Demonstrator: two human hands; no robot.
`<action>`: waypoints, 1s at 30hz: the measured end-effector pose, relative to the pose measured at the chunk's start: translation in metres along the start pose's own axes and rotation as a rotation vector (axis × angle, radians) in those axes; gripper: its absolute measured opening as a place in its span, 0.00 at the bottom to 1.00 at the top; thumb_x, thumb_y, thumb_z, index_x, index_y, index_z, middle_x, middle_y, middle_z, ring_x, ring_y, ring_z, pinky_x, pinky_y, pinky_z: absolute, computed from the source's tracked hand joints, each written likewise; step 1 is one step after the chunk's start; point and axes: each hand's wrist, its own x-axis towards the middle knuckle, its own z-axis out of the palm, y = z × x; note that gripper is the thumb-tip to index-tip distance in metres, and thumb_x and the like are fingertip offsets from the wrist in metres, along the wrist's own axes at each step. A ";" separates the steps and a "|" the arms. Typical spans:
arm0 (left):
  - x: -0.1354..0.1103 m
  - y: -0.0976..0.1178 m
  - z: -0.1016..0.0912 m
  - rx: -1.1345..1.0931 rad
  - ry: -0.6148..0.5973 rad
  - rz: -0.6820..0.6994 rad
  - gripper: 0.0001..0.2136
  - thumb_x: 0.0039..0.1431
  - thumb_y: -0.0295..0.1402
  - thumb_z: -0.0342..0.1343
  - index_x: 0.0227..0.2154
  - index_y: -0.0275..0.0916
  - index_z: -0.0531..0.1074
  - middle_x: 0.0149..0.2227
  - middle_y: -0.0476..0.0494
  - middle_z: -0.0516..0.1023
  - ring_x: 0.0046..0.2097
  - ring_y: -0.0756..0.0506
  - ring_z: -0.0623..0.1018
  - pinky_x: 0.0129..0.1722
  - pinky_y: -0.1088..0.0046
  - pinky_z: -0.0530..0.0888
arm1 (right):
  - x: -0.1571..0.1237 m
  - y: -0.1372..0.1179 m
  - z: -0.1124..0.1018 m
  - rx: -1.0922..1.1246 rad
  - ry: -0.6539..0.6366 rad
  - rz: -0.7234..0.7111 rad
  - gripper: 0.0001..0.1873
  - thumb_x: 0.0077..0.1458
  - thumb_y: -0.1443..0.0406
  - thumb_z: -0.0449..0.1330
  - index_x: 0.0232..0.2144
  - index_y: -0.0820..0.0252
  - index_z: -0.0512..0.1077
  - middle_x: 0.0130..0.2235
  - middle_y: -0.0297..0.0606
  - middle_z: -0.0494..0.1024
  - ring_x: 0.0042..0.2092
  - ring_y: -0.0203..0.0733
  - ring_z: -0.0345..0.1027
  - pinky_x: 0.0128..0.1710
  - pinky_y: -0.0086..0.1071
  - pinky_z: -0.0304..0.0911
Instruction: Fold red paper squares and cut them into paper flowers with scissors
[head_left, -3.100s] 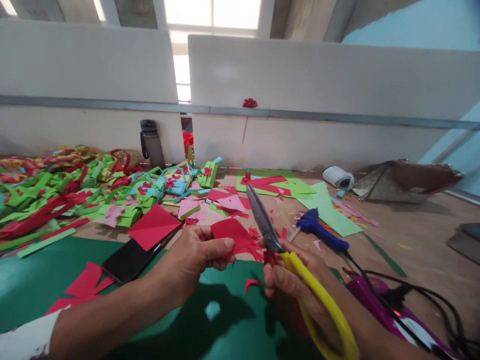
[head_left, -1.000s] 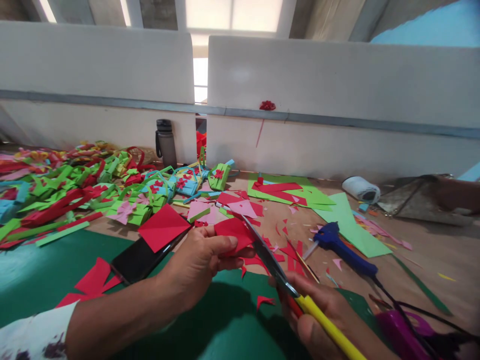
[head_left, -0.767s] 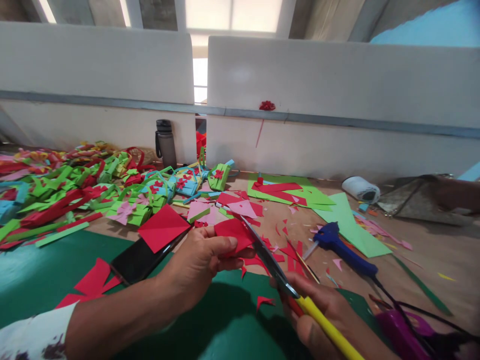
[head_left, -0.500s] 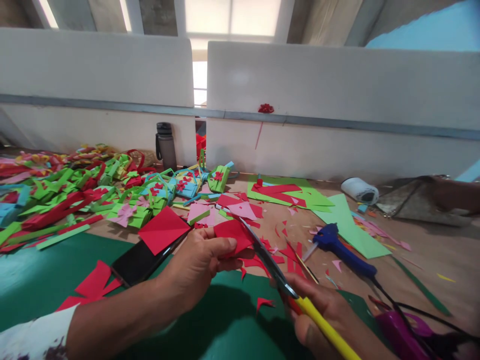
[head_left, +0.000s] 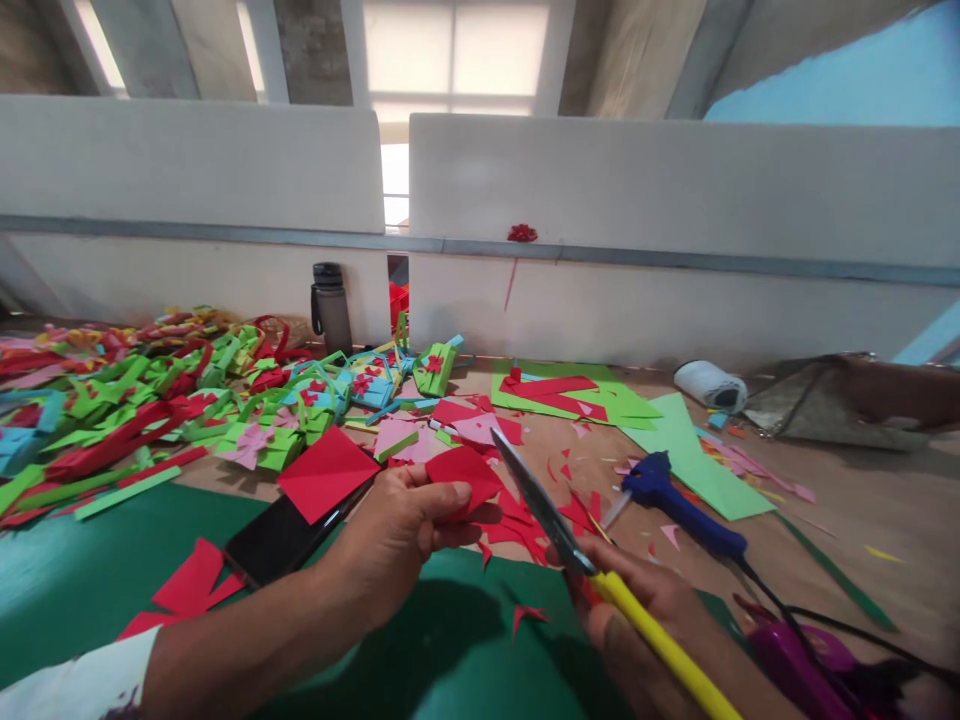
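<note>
Between the thumb and fingers of my left hand [head_left: 409, 515] is a small piece of red paper [head_left: 454, 470] with a rounded edge. My right hand [head_left: 637, 610] grips scissors [head_left: 547, 510] with yellow handles, their blades pointing up and left, just right of the paper and apart from it. Beyond my left wrist a red paper square [head_left: 328, 473] lies over a black phone [head_left: 277, 535]. Red scraps [head_left: 517, 525] are scattered beneath and beyond the blades, and one curled offcut [head_left: 529, 615] is on the green mat [head_left: 420, 640].
Small green paper bags [head_left: 281, 435] with bows are heaped at the left, a dark bottle [head_left: 331, 310] behind them. Green sheets [head_left: 622, 400] lie beyond the scraps. At right are a blue glue gun [head_left: 686, 505] with its cord, a white roll [head_left: 711, 385] and a purse [head_left: 825, 405].
The scissor blades have come away from the red paper, leaving a gap. The paper's right edge now looks more rounded. The view has tilted up slightly.
</note>
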 end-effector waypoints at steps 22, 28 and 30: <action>0.000 -0.026 -0.003 0.240 -0.088 -0.033 0.07 0.52 0.31 0.61 0.30 0.31 0.73 0.28 0.41 0.80 0.25 0.50 0.77 0.25 0.76 0.72 | 0.068 0.004 -0.032 -1.070 -0.119 0.118 0.15 0.61 0.63 0.57 0.49 0.60 0.67 0.50 0.42 0.72 0.45 0.46 0.70 0.42 0.45 0.69; -0.006 -0.026 -0.001 0.338 -0.203 0.045 0.05 0.49 0.25 0.59 0.30 0.30 0.74 0.24 0.43 0.79 0.26 0.50 0.78 0.28 0.76 0.73 | 0.062 -0.011 -0.031 -0.994 -0.079 0.036 0.14 0.61 0.63 0.57 0.49 0.60 0.68 0.50 0.42 0.72 0.46 0.46 0.70 0.43 0.45 0.68; -0.007 -0.026 -0.001 0.356 -0.219 0.064 0.05 0.48 0.24 0.58 0.30 0.30 0.74 0.24 0.43 0.79 0.26 0.49 0.78 0.28 0.75 0.73 | 0.053 -0.026 -0.026 -0.877 -0.030 -0.021 0.13 0.61 0.63 0.56 0.48 0.60 0.70 0.48 0.43 0.74 0.46 0.46 0.70 0.45 0.42 0.66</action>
